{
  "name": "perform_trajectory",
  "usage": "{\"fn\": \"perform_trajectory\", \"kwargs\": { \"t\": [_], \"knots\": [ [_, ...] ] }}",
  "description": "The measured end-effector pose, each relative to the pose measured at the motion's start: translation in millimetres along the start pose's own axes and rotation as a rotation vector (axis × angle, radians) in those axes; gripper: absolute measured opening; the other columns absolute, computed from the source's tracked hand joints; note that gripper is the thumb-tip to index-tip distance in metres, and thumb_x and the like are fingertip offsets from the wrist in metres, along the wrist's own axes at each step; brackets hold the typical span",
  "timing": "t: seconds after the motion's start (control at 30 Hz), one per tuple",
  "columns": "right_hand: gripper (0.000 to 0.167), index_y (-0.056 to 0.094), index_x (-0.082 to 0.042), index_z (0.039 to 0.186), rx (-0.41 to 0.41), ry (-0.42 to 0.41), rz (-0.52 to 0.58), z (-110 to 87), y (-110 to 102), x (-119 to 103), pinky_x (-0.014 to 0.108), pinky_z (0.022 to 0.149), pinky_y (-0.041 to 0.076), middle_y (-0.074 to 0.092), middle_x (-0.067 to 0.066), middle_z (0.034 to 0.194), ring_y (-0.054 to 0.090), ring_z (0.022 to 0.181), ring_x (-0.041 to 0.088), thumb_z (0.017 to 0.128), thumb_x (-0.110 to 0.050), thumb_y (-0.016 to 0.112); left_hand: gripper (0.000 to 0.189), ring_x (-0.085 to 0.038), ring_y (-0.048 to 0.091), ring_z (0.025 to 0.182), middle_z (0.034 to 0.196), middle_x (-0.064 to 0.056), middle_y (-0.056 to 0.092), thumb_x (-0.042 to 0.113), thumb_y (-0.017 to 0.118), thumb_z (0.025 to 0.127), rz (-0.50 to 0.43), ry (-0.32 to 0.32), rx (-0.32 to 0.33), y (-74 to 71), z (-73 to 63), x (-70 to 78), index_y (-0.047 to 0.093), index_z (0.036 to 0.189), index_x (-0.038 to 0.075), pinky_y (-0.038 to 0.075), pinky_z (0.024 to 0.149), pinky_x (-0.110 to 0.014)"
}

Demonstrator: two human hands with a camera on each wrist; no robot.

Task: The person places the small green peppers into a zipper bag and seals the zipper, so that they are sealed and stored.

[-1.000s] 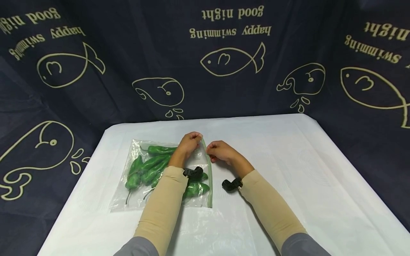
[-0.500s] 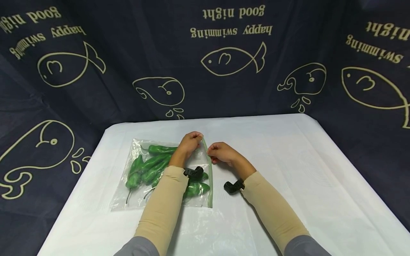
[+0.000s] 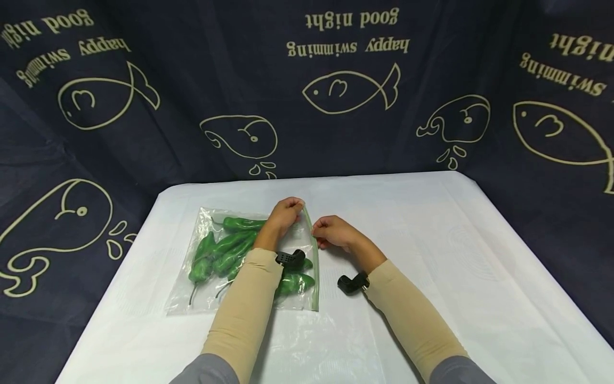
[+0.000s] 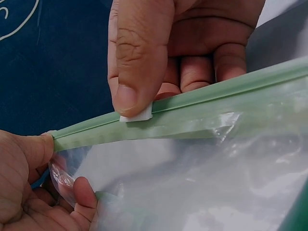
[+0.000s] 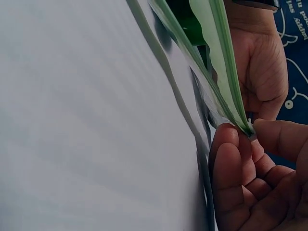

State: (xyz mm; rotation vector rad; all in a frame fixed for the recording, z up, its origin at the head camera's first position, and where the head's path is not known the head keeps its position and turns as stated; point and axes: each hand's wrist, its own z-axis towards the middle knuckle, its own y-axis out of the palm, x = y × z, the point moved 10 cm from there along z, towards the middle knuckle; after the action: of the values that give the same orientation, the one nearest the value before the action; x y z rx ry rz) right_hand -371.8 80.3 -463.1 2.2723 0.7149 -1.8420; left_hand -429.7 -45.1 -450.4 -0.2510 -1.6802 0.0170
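A clear zip bag [image 3: 178, 303] lies on the table with several green peppers [image 3: 232, 246] inside. Its green zip strip [image 3: 315, 290] runs down the right side. At the strip's far end, my left hand [image 3: 284, 214] pinches the bag's corner between thumb and fingers. A short way nearer along the strip, my right hand [image 3: 333, 232] pinches a small white slider [image 4: 137, 116], which shows under the thumb in the left wrist view. In the right wrist view, two green edges of the strip stand apart and meet at the right fingertips. My left forearm hides some peppers.
A white cloth covers the table [image 3: 431, 240], whose far edge meets a dark blue curtain [image 3: 364, 144] printed with fish and whales. Black wrist cameras [image 3: 290, 260] sit on both arms, the left one above the bag.
My right hand has moved slightly nearer and to the right along the green strip. The left hand stays at the corner, and the bag has barely shifted.
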Motion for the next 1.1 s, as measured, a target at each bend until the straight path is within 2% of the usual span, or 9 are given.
{"fn": "perform_trajectory", "kwargs": {
  "t": [0.17,0.87,1.1],
  "knots": [
    [0.007,0.060,0.004,0.096,-0.010,0.004,-0.019,-2.2,0,0,0.026,0.060,0.055,0.060,0.009,0.078,0.059,0.066,0.016,0.096,-0.003,0.059,0.021,-0.014,0.051,0.081,0.095,-0.002,0.056,0.017,0.055,0.103,-0.009,-0.002,0.011,-0.1,0.2,-0.4,0.064,0.107,-0.001,0.046,0.070,-0.024],
    [0.009,0.060,0.003,0.096,-0.054,-0.007,-0.059,-12.0,5,2,0.026,0.059,0.054,0.062,0.010,0.075,0.061,0.065,0.016,0.098,-0.005,0.059,0.023,-0.014,0.050,0.082,0.095,-0.003,0.055,0.015,0.054,0.104,-0.042,-0.004,0.010,-0.4,2.3,-1.5,0.064,0.112,-0.004,0.046,0.072,-0.025],
    [0.009,0.060,0.003,0.098,-0.103,-0.001,-0.077,-17.7,10,1,0.027,0.058,0.055,0.062,0.012,0.076,0.061,0.066,0.018,0.098,-0.005,0.059,0.021,-0.015,0.052,0.083,0.096,-0.005,0.057,0.016,0.054,0.103,-0.030,0.006,0.012,-1.1,-0.4,-0.5,0.065,0.107,-0.001,0.049,0.073,-0.026]
  ]
}}
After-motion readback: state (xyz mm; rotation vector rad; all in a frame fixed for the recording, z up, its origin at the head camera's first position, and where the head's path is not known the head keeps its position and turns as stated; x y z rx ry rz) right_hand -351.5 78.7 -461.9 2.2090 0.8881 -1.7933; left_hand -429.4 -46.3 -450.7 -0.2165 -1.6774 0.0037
